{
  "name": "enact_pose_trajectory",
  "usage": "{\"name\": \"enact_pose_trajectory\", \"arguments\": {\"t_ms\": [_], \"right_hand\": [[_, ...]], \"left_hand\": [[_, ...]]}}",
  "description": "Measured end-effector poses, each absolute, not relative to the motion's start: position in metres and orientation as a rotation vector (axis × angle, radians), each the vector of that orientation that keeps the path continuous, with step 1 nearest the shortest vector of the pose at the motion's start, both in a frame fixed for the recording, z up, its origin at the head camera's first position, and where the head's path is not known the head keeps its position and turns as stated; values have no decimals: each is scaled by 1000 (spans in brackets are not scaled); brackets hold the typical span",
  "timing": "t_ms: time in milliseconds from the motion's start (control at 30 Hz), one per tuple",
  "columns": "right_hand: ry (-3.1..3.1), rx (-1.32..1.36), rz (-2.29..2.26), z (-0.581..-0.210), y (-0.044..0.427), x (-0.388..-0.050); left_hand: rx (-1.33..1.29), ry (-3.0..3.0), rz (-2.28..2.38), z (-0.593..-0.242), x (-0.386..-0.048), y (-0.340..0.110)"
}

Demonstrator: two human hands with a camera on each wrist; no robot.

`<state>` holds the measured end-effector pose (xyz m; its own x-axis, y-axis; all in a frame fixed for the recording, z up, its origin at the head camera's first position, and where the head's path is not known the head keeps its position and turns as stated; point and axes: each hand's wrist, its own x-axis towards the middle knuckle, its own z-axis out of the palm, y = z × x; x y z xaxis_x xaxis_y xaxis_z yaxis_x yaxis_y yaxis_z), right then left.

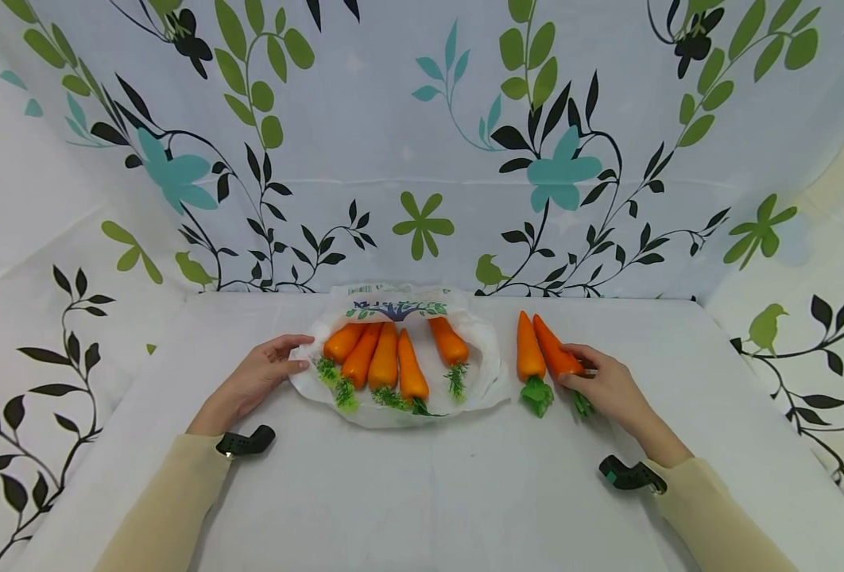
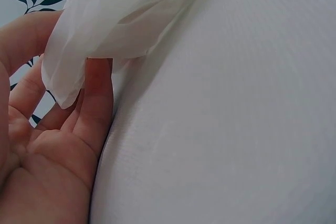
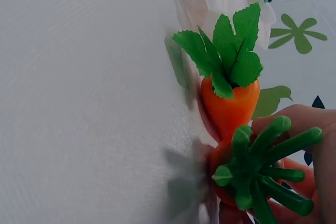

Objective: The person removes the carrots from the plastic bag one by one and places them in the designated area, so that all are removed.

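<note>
A white plastic bag (image 1: 489, 361) lies with its mouth toward me, and several toy carrots (image 1: 383, 357) with frilly green tops show inside it. One carrot (image 1: 448, 342) sits apart at the bag's right. My left hand (image 1: 257, 377) holds the bag's left edge; in the left wrist view the thin film (image 2: 94, 30) passes between thumb and fingers. Right of the bag, my right hand (image 1: 611, 389) grips a carrot with thick green stalks (image 3: 252, 171) near its top end. Beside it lies another carrot (image 1: 529, 349) with broad leaves (image 3: 228, 51); their tips are close together.
A white cloth (image 1: 429, 492) covers the table. Behind it and at both sides hangs a leaf-patterned curtain (image 1: 422, 151). Black wrist devices (image 1: 250, 441) sit on both sleeves.
</note>
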<state>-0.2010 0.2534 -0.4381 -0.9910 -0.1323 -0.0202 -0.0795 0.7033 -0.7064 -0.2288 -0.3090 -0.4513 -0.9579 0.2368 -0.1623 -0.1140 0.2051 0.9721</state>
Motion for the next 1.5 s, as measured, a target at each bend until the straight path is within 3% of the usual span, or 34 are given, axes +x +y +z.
{"name": "enact_pose_trajectory", "arguments": {"t_ms": [1500], "right_hand": [[2858,-260,-1203,-421,259,-198]], "left_hand": [[139,2199,1843,-452,-228,-308]]}}
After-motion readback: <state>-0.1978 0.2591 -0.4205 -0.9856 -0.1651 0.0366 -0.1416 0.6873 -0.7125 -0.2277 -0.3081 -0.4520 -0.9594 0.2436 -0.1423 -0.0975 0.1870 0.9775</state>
